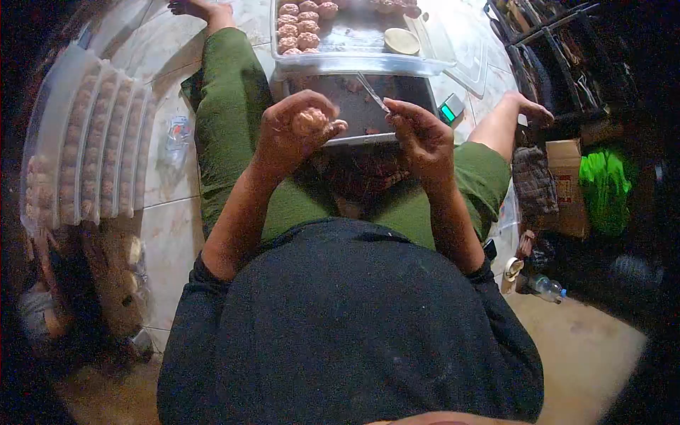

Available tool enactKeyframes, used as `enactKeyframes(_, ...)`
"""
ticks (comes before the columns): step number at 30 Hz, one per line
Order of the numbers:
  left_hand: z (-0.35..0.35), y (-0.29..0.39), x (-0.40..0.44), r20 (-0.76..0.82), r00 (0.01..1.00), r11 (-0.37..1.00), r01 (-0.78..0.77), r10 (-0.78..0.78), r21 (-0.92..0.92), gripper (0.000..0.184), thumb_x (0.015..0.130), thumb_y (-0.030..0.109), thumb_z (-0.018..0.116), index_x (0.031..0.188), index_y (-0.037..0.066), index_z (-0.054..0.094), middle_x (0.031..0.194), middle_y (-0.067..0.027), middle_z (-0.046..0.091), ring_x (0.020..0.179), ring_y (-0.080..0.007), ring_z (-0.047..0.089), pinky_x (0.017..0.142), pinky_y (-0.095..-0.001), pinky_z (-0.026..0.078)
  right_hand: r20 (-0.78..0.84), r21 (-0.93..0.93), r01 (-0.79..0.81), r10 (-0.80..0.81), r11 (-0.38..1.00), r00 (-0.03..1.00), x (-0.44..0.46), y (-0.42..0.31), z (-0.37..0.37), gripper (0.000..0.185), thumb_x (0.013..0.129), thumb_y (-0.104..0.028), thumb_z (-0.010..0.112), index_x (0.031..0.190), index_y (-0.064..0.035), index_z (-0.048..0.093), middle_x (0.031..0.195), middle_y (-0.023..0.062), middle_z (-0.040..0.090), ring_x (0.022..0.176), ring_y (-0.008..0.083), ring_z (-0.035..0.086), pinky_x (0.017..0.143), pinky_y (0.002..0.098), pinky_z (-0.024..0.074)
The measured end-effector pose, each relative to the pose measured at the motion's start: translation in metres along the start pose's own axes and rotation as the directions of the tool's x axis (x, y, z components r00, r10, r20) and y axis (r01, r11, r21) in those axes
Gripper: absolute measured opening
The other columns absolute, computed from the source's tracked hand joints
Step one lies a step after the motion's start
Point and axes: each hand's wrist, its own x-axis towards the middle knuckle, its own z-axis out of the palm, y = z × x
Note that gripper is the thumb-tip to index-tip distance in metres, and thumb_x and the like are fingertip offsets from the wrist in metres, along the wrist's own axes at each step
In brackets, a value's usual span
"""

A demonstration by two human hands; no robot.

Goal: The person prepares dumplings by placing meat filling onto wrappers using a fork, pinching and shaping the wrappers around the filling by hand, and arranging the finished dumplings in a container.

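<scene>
My left hand [294, 134] has its fingers curled round a lumpy, reddish-brown ball [310, 122]. Between the fingertips of my right hand [423, 138] is a slim, pale metal tool [371, 92], pointing up and to the left; whether it is a blade or tweezers I cannot tell. The tool's tip is apart from the ball. Below both hands lies a dark tray [397, 95] with a light rim and small reddish scraps on it. Just beyond, a clear plastic box [354, 64] holds rows of similar balls [308, 27] at its left and a round cream lid-like disc [402, 41] at its right.
Stacked clear containers [106, 142] full of similar balls stand at the left. A small digital scale [450, 108] with a green display sits right of the tray. A dark rack [559, 42], a cardboard box [564, 184], a green cloth [604, 183] and a plastic bottle [547, 288] are at the right.
</scene>
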Motion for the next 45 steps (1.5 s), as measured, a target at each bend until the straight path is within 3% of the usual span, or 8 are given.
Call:
enactKeyframes(7,-0.002,-0.007,-0.002,0.047,0.986,0.987,0.162,-0.162,-0.005,0.030,0.067,0.010,0.077,0.083,0.004,0.053,0.066,0.0022,0.050,0.063,-0.0054,0.049,0.059,-0.0201,0.043,0.012,0.084,-0.069,0.069,0.994,0.998,0.001,-0.002,-0.004,0.024,0.087,-0.006,0.055,0.110,-0.0012,0.058,0.093,0.0013,0.061,0.073,0.0023,0.050,0.060,0.0150,0.0390)
enactKeyframes(10,0.007,-0.003,-0.001,0.033,0.993,0.955,0.121,-0.116,-0.272,0.068,0.066,0.009,0.077,0.121,0.003,0.037,0.069,-0.0002,0.052,0.064,-0.0082,0.051,0.061,-0.0215,0.044,0.059,0.108,-0.163,0.158,0.981,0.986,0.000,-0.001,-0.007,0.025,0.088,-0.009,0.054,0.111,-0.0022,0.058,0.092,0.0013,0.061,0.070,0.0019,0.050,0.058,0.0146,0.0381)
enactKeyframes(16,0.013,-0.021,0.001,-0.016,0.997,0.980,0.074,-0.078,-0.187,0.113,0.068,0.005,0.073,0.137,0.005,-0.016,0.078,-0.0087,0.060,0.070,-0.0156,0.058,0.068,-0.0283,0.048,0.183,0.182,-0.275,0.243,0.944,0.953,-0.005,0.015,0.000,0.026,0.088,-0.010,0.053,0.113,-0.0029,0.057,0.089,-0.0001,0.060,0.066,0.0029,0.049,0.056,0.0160,0.0394)
enactKeyframes(20,0.001,-0.015,0.006,0.097,0.993,0.931,-0.097,0.066,0.353,0.082,0.067,0.007,0.073,0.132,0.001,0.023,0.080,-0.0085,0.062,0.074,-0.0148,0.059,0.069,-0.0273,0.048,0.260,0.186,-0.320,0.267,0.929,0.928,-0.009,0.003,0.012,0.025,0.086,-0.006,0.055,0.110,-0.0023,0.059,0.092,0.0050,0.063,0.079,0.0092,0.057,0.067,0.0197,0.0444)
enactKeyframes(25,-0.006,-0.017,0.003,0.127,0.982,0.956,0.166,-0.138,-0.243,0.031,0.064,0.007,0.075,0.090,0.001,0.058,0.080,-0.0030,0.061,0.074,-0.0091,0.057,0.067,-0.0238,0.048,0.198,-0.312,0.391,-0.344,0.866,0.918,0.008,0.001,0.012,0.022,0.079,-0.002,0.061,0.100,-0.0031,0.064,0.088,0.0101,0.063,0.075,0.0170,0.060,0.066,0.0240,0.0479)
enactKeyframes(31,-0.002,-0.008,0.004,0.161,0.982,0.939,0.147,-0.100,-0.311,0.029,0.067,0.007,0.074,0.090,0.004,0.057,0.080,-0.0001,0.059,0.075,-0.0053,0.055,0.067,-0.0213,0.046,0.262,-0.360,0.493,-0.421,0.792,0.868,0.015,-0.004,0.010,0.018,0.075,0.000,0.064,0.093,-0.0038,0.066,0.086,0.0118,0.063,0.073,0.0182,0.062,0.064,0.0269,0.0505)
enactKeyframes(40,0.001,-0.017,0.005,0.038,0.990,0.955,-0.142,0.137,0.261,0.026,0.066,0.008,0.074,0.086,0.004,0.058,0.073,-0.0044,0.061,0.069,-0.0087,0.057,0.061,-0.0243,0.047,0.248,-0.330,0.427,-0.359,0.842,0.900,0.021,-0.002,0.001,0.016,0.077,0.001,0.062,0.093,-0.0008,0.065,0.085,0.0119,0.063,0.074,0.0180,0.061,0.066,0.0266,0.0496)
enactKeyframes(45,0.001,-0.018,0.005,-0.023,0.999,0.989,-0.028,0.032,0.145,0.020,0.067,0.007,0.070,0.083,0.005,0.058,0.071,-0.0056,0.061,0.067,-0.0100,0.058,0.061,-0.0256,0.048,0.243,-0.289,0.360,-0.296,0.887,0.924,0.017,0.004,0.006,0.016,0.078,0.001,0.061,0.094,-0.0002,0.065,0.085,0.0119,0.063,0.077,0.0185,0.061,0.068,0.0281,0.0487)
